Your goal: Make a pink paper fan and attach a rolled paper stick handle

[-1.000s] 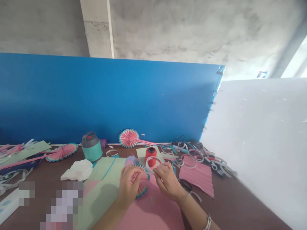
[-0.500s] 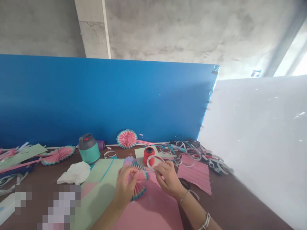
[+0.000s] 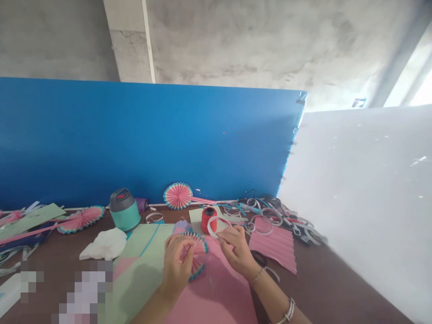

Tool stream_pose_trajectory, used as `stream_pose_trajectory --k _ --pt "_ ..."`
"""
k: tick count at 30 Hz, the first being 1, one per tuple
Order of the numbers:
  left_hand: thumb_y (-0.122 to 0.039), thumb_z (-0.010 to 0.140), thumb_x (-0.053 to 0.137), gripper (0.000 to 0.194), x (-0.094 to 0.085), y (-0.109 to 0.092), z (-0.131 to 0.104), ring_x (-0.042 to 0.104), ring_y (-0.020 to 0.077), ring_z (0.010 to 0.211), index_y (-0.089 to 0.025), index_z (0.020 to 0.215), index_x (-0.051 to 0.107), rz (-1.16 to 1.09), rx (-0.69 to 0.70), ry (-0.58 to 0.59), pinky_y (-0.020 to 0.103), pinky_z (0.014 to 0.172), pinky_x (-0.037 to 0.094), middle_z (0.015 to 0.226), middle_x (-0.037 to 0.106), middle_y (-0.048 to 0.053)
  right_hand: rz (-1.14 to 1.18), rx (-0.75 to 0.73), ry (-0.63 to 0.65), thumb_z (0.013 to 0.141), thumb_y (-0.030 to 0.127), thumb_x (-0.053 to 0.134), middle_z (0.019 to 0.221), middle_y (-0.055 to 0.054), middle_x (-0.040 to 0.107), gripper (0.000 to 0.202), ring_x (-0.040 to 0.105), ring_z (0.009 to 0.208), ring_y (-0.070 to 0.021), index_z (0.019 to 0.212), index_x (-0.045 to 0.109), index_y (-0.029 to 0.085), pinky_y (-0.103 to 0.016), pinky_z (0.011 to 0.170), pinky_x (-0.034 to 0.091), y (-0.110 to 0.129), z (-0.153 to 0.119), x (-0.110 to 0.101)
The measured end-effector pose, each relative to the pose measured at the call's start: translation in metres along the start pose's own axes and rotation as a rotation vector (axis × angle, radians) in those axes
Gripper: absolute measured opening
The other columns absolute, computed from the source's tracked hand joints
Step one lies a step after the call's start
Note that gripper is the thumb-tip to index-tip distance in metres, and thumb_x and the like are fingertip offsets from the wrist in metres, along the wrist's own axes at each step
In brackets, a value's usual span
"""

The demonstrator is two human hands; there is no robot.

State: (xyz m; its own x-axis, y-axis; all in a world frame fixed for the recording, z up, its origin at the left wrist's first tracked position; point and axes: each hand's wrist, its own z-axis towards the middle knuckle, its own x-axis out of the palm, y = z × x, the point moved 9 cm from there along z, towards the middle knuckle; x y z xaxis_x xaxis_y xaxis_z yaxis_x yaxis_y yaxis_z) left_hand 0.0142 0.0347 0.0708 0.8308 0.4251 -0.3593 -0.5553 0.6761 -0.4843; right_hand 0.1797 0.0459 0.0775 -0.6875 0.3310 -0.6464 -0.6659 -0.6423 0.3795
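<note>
My right hand is closed on a thin white ring, like a roll of narrow tape, held up in front of the red thread spool. My left hand has its thumb and fingers pinched together; whatever is between them is too small to make out. Behind and beside the left hand lies a pleated pink paper fan with a blue-green edge, partly hidden by that hand. Under both hands are a pink sheet and a green sheet.
A teal and grey container stands at the back left, near crumpled white tissue. Finished-looking fans lie along the blue partition. Pleated pink paper and tangled strips and rings occupy the right.
A thin strip stretched between my hands earlier; it no longer shows there now. My left hand has turned slightly, and the right keeps hold of the white ring.
</note>
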Motion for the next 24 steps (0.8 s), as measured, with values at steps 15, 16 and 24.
stream_pose_trajectory --k 15,16,24 --pt "-0.035 0.078 0.053 0.020 0.014 0.060 0.006 0.062 0.0207 0.075 -0.018 0.072 0.062 -0.202 -0.462 0.184 0.032 0.075 0.046 0.073 0.066 0.003 -0.453 0.424 -0.102 0.071 0.012 0.048 0.100 -0.010 0.065 0.027 0.054 0.096 -0.0271 0.090 0.066 0.021 -0.041 0.082 0.038 -0.089 -0.020 -0.023" --pt "-0.034 0.078 0.052 0.019 0.019 0.056 0.005 0.061 0.0206 0.076 -0.019 0.072 0.062 -0.212 -0.450 0.222 0.031 0.075 0.046 0.073 0.066 0.003 -0.386 0.330 -0.111 0.072 0.012 0.048 0.104 -0.010 0.063 0.030 0.053 0.098 -0.0265 0.096 0.064 0.021 -0.041 0.082 0.039 -0.075 -0.016 -0.019" --pt "-0.029 0.078 0.053 0.017 0.034 0.032 0.000 0.060 0.0208 0.080 -0.020 0.066 0.062 -0.250 -0.387 0.369 0.033 0.078 0.045 0.075 0.067 0.004 0.009 -0.031 0.046 0.084 0.024 0.054 0.098 -0.005 0.061 0.010 0.052 0.093 -0.0213 0.091 0.060 0.022 -0.036 0.080 0.036 0.008 -0.001 0.014"
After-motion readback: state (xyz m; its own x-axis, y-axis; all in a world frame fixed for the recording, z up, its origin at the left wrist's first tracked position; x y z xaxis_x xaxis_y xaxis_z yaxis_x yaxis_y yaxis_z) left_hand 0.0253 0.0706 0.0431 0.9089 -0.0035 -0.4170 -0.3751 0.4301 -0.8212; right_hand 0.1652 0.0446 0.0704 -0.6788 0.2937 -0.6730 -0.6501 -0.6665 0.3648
